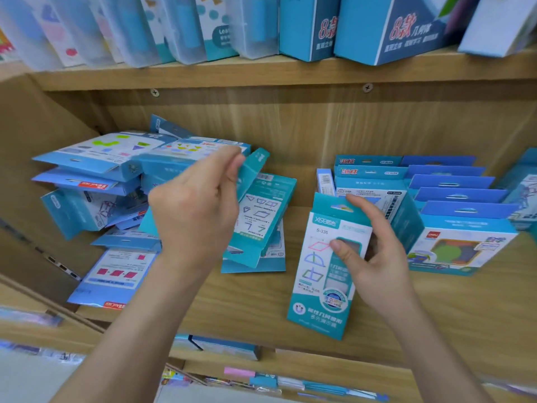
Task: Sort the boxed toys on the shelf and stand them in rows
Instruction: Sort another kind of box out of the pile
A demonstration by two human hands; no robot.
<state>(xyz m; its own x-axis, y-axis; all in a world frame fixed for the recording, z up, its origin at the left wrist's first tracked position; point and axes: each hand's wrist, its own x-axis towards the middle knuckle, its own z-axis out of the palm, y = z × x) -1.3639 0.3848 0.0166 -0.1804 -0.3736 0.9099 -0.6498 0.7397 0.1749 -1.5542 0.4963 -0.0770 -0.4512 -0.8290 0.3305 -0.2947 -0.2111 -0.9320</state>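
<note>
Teal upright box (319,280) stands on the wooden shelf (247,315) with the right hand (377,263) wrapped round it; right of it, blue rows (453,199) already stand; left of it, a messy pile (110,175) is left to sort, the left hand (197,210) pinching a loose box (254,170).

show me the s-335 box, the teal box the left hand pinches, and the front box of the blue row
S-335 box (315,286): head view, printed front face.
teal box (254,170): head view, side panel by the fingertips.
front blue box (462,248): head view, pictured front face.
</note>
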